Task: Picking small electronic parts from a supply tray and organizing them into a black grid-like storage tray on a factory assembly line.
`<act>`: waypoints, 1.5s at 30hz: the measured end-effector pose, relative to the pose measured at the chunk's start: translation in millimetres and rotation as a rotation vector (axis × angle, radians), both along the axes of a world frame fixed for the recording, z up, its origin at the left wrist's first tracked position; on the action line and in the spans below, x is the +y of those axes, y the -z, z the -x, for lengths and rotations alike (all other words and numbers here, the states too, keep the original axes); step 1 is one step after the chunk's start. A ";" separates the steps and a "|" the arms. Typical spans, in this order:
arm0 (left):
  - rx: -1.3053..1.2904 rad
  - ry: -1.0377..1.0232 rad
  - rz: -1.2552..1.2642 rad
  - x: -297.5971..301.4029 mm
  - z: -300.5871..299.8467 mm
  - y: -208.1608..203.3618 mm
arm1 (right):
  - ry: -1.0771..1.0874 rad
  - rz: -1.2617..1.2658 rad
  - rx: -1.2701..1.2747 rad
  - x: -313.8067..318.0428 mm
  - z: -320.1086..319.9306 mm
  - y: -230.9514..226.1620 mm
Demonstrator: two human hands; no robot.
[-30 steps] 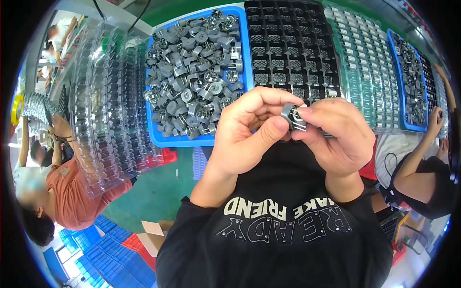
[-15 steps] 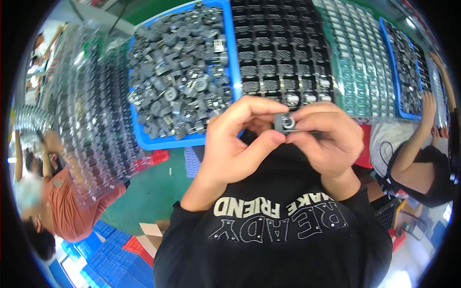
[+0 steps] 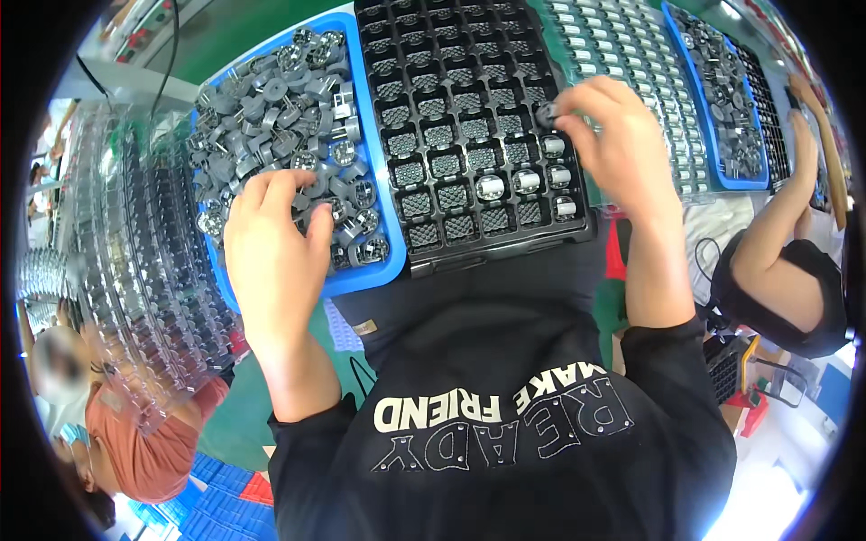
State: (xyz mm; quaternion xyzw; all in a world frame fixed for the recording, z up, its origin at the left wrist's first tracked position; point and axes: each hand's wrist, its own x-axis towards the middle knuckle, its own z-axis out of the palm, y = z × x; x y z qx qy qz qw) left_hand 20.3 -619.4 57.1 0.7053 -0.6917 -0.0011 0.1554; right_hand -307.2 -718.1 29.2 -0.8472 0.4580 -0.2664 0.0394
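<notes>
My left hand [image 3: 275,243] reaches over the near part of a blue bin [image 3: 372,126], its thumb and forefinger apart among the loose parts. Heaped in that bin are many grey round plug-like parts [image 3: 271,117] with metal pins. Pinched in my right hand [image 3: 622,144] is one grey round part [image 3: 545,114], held at the right edge of a black compartment tray [image 3: 496,243]. Several pockets of this tray, near its lower right, hold parts with shiny faces [image 3: 527,181]. My right fingers partly cover the held part.
Right of the black tray lie clear trays with rows of shiny pieces [image 3: 622,54], then a second blue bin [image 3: 722,99] of grey parts. Stacked clear plastic trays [image 3: 153,252] stand at left. Another person in orange [image 3: 149,442] is there; a co-worker's arm [image 3: 785,198] shows at right.
My hands were together in front of me, handling one grey part. They have separated: the left went to the bin, the right carried a part to the tray. The view has shifted.
</notes>
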 end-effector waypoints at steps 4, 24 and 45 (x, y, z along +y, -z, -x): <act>-0.023 0.084 0.102 -12.9 7.7 5.2 | 0.007 -0.034 0.188 -4.9 -7.1 -3.1; 0.690 -0.043 0.198 -31.2 -15.2 35.0 | 0.386 -0.305 -0.192 -0.4 143.3 31.1; 1.810 0.344 -0.122 4.3 63.0 2.3 | -0.219 -0.323 -1.029 72.5 -74.9 -29.6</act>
